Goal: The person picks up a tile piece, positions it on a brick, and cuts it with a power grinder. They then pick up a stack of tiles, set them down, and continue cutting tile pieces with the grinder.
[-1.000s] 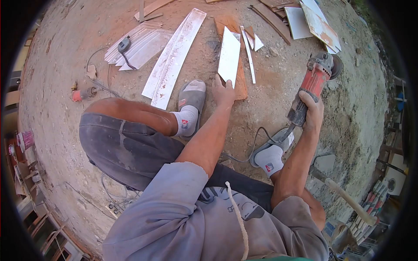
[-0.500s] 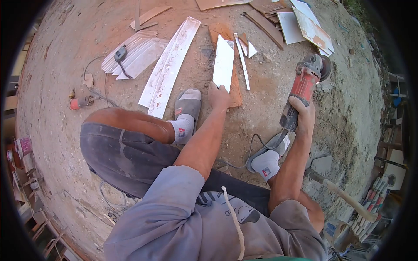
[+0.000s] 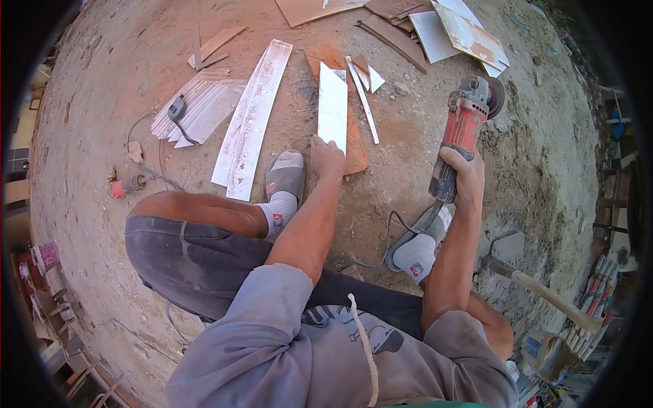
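My left hand grips the near end of a white tile strip, whose far end is cut at a slant. Under the strip lies an orange-brown board on the dirt. My right hand is wrapped around the dark handle of a red and grey angle grinder. The grinder's disc points away, up and to the right, apart from the strip. A thin white offcut and small triangular pieces lie just right of the strip.
Two long white strips lie to the left, beside a fan of cut tile pieces with a tape measure on top. Another red power tool rests farther left. Tiles are stacked at the back right; a wooden-handled tool lies at right.
The whole scene has shifted slightly left as the view turned. My left hand still grips the strip, which stands straighter now. The grinder stays held in my right hand.
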The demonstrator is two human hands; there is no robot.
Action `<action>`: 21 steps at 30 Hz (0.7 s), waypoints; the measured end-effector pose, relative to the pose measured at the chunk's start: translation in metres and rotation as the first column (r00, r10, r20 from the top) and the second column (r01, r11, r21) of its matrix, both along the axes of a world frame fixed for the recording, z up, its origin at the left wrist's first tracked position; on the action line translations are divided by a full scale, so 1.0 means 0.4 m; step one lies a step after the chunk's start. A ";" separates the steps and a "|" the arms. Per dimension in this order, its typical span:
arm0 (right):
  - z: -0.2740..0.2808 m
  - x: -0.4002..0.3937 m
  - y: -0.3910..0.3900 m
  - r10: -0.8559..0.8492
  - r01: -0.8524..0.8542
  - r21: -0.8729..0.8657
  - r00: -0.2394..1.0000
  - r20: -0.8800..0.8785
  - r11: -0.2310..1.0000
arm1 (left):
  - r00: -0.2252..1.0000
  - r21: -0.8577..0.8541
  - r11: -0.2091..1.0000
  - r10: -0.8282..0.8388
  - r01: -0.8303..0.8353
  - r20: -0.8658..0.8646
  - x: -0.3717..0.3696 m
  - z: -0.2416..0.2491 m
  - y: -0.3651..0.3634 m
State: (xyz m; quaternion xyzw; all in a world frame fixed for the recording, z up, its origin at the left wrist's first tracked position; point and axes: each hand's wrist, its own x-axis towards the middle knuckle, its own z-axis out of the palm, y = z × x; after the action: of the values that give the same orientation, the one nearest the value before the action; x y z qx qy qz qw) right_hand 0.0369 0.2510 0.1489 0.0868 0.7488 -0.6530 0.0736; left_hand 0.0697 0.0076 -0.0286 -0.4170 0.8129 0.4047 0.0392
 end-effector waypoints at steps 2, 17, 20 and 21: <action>0.002 0.001 -0.001 -0.012 0.012 -0.011 1.000 -0.005 1.000 | 1.000 -0.021 1.000 -0.014 0.013 -0.014 0.001 -0.015 0.000; -0.005 -0.002 0.011 0.015 -0.015 -0.024 1.000 -0.015 1.000 | 0.995 -0.187 0.981 -0.066 0.051 -0.072 -0.020 0.029 0.016; 0.009 0.004 0.007 0.011 -0.010 -0.036 1.000 0.019 0.999 | 0.981 -0.334 0.923 -0.194 0.189 0.020 -0.030 0.057 0.011; 0.011 0.006 0.010 0.005 -0.004 -0.036 0.999 0.043 0.999 | 0.967 -0.331 0.909 -0.253 0.253 0.043 -0.037 0.058 0.010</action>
State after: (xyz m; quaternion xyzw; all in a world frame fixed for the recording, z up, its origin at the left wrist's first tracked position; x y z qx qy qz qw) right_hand 0.0394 0.2549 0.1534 0.0977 0.7355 -0.6640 0.0925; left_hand 0.0547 0.0117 -0.0053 -0.3088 0.9167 0.2529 0.0199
